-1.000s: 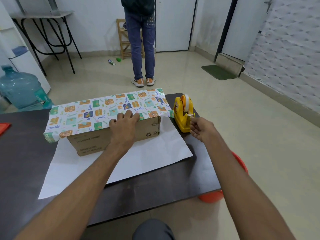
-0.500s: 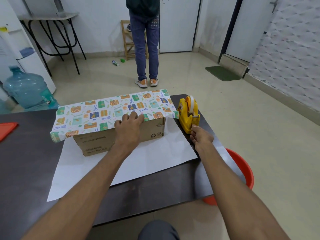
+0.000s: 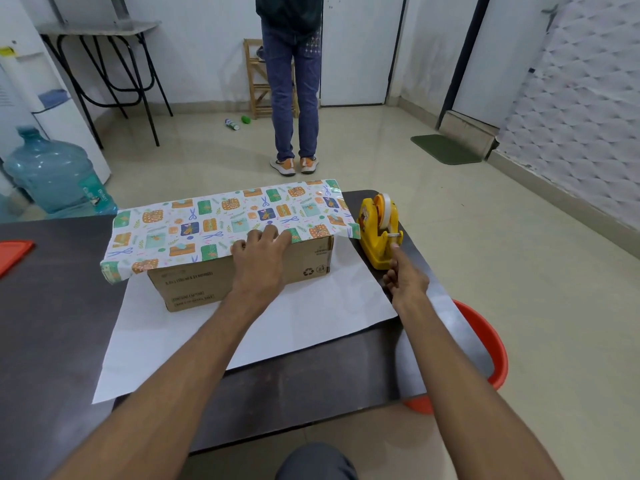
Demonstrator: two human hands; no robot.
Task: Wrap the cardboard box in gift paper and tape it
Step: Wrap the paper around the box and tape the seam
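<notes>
Left hand (image 3: 261, 261) lies flat on the gift paper (image 3: 207, 223), fingers extended across the top front edge of the cardboard box (image 3: 214, 282). It presses the folded flap against the box and grasps nothing. We find the box near the middle of the dark table (image 3: 52, 306), standing on the white reverse of the same sheet, which spreads toward us. The printed flap covers the box top and overhangs at both ends. The near face of the box is bare cardboard.

The right hand (image 3: 407, 280) is at the yellow tape dispenser (image 3: 375, 230), which stands just beside the right end of the box. One finger reaches up to the cutter end and the other fingers are curled. We cannot tell whether a tape end is pinched, as the tape is too thin to see.

We judge the step in hand to be drawing a strip of tape to fix the first flap. The task is at an early stage: one flap is laid with no tape visible on it, and the near flap and both ends are unfolded. The next move calls for pulling a strip clear, tearing it against the cutter, and carrying it to the flap edge. The left hand should maintain pressure so the paper does not spring back.
</notes>
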